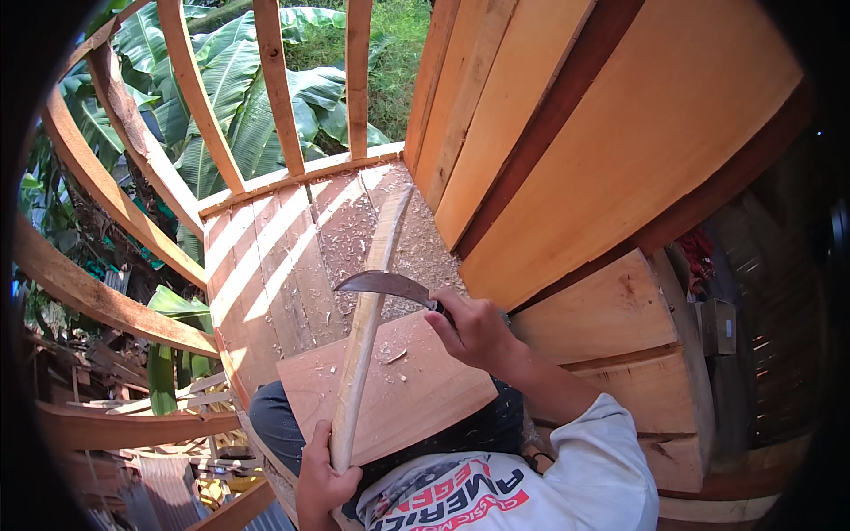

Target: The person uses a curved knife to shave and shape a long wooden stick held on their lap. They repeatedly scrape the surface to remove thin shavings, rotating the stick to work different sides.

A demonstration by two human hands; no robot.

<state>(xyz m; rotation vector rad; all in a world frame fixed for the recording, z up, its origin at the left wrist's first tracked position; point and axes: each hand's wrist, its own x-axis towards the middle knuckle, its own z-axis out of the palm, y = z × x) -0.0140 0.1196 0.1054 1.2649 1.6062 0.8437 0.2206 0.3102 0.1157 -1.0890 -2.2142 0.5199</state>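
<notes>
Across the wooden stick (363, 332), a curved metal blade (394, 284).

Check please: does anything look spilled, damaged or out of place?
Yes: pale wood shavings lie scattered over the floor planks, with a few chips on the flat board. This looks untidy, though it fits the curved knife in the right hand, crossing the wooden strip.

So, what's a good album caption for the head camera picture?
Left grip on a wooden strip, right grip on a curved knife, wood shavings over the planks.
</notes>
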